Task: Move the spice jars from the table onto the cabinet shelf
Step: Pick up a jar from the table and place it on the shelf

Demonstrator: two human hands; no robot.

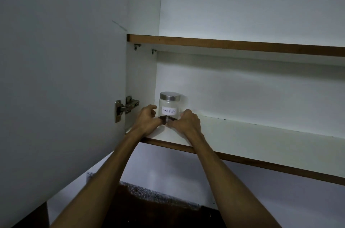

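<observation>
A clear glass spice jar [169, 104] with a metal lid and a white label reading "Black Pepper" stands upright on the lower cabinet shelf [242, 138], near its left back corner. Dark peppercorns fill its bottom. My left hand [148, 119] is at the jar's left side and my right hand [187, 121] at its right side. Both hands have curled fingers touching the jar's base from the front. The table and any other jars are out of view.
The open cabinet door [61, 78] hangs at the left, with a metal hinge [126, 107] beside my left hand. An upper shelf [233, 44] sits above the jar. The lower shelf stretches right with bare white surface. A dark counter edge [158, 196] shows below.
</observation>
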